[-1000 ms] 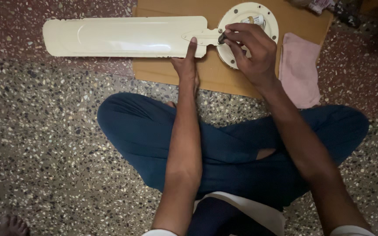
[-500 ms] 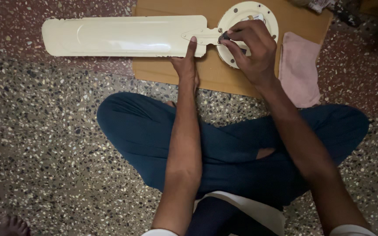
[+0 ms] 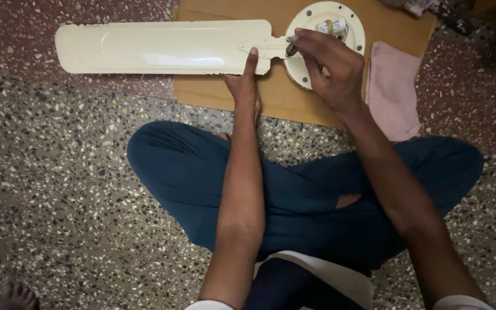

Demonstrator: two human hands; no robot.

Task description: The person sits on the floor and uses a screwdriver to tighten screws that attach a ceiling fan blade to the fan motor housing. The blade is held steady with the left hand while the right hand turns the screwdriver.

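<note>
A cream ceiling-fan blade (image 3: pixel 162 47) lies flat on the floor, its bracket end meeting a round cream fan motor (image 3: pixel 317 23) on a sheet of brown cardboard (image 3: pixel 294 97). My left hand (image 3: pixel 244 86) presses fingers-flat on the blade's near edge by the bracket. My right hand (image 3: pixel 328 66) hovers over the motor's left rim, fingers pinched on a small dark tool or screw (image 3: pixel 290 49) at the joint of bracket and motor. What exactly the fingers hold is too small to tell.
A folded pink cloth (image 3: pixel 394 92) lies right of the cardboard. My crossed legs in blue trousers (image 3: pixel 202 172) fill the middle. Speckled terrazzo floor (image 3: pixel 58 189) surrounds everything. Dark clutter (image 3: pixel 449 14) sits at the top right corner. Bare toes (image 3: pixel 18 295) show bottom left.
My right hand has turned slightly at the bracket joint. The left hand and the blade have stayed in place.
</note>
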